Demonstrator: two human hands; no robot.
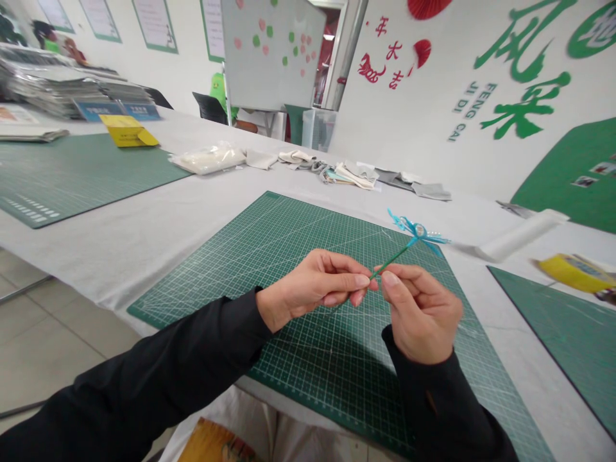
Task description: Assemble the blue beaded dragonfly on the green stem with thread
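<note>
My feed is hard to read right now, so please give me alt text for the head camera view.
The left hand and right hand, in black sleeves, pinch the green stem of a small blue flower-like craft piece. They hold it above a green cutting mat on a cloth-covered table.

Craft workroom; green cutting mats on long table; fabric scraps about.

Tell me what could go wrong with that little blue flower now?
The thin green stem is held only by fingertips, so the blue flower might slip and fall onto the cutting mat. Its thin petals could also bend if the left hand or right hand squeezes too hard.
</note>
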